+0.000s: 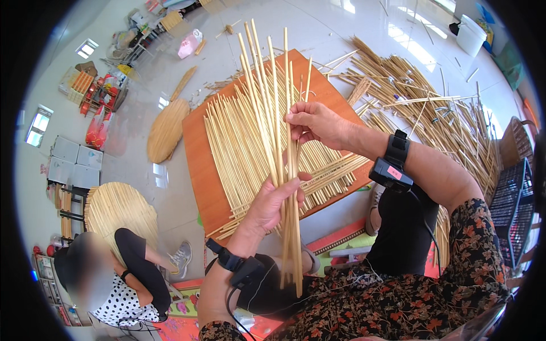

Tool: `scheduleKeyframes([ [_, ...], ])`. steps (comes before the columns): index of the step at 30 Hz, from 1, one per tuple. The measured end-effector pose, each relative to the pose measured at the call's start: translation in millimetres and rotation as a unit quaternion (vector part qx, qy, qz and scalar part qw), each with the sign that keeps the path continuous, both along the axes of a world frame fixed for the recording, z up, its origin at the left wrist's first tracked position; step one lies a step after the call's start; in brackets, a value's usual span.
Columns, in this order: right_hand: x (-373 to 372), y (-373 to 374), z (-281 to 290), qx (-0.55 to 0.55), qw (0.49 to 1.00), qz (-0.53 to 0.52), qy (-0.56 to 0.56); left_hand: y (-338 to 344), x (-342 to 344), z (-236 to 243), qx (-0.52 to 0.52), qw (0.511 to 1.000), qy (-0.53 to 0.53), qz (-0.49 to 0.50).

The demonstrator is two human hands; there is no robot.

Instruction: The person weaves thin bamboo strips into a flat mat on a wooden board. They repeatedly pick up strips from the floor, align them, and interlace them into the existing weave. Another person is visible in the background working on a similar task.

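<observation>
My left hand [273,202] is closed around a loose bundle of long straw-coloured stalks [292,244], held upright and fanning apart at the top. Higher up, my right hand [315,122] pinches one or two stalks of this bundle between thumb and fingers. Beneath both hands lies a brown wooden board [199,165]. Many stalks are laid side by side on it as a flat mat [233,148], partly hidden by the bundle and my hands. Several more stalks [335,170] run crosswise over the mat's near end.
A large heap of loose stalks [432,108] covers the floor at right, near a dark plastic crate [512,204] and a white bucket [471,35]. To the left are an oval stalk panel [169,131] and a seated person [125,295] beside a round stalk panel [122,207].
</observation>
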State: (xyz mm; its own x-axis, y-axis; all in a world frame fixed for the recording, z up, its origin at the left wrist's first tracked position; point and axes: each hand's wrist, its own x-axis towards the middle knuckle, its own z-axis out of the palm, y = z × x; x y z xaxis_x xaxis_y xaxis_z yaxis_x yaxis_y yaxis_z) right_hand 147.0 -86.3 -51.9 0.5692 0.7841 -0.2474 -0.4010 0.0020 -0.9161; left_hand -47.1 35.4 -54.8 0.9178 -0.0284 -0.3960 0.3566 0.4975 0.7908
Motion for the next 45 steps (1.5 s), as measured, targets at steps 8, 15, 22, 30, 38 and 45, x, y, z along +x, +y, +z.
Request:
scheduleKeyframes([
  [8, -1, -6, 13, -0.08, 0.99, -0.031, -0.114, 2, 1, 0, 0.004, 0.997, -0.07, 0.043],
  [15, 0, -23, 26, 0.075, 0.996, 0.056, -0.007, -8, 16, 2, -0.004, 0.992, -0.118, -0.033],
  [22, -33, -53, 75, 0.138, 0.99, 0.022, 0.027, -69, 45, 11, -0.008, 0.98, -0.109, -0.167],
  [30, -42, -145, 142, -0.035, 0.948, -0.082, -0.305, -166, 117, 34, 0.021, 0.931, -0.312, -0.19],
  [38, -47, -223, 118, -0.169, 0.842, -0.228, -0.459, -221, 163, 18, 0.054, 0.902, -0.35, -0.245],
  [45, -47, -270, 96, -0.217, 0.865, -0.216, -0.397, -269, 177, -14, 0.02, 0.879, -0.36, -0.311],
])
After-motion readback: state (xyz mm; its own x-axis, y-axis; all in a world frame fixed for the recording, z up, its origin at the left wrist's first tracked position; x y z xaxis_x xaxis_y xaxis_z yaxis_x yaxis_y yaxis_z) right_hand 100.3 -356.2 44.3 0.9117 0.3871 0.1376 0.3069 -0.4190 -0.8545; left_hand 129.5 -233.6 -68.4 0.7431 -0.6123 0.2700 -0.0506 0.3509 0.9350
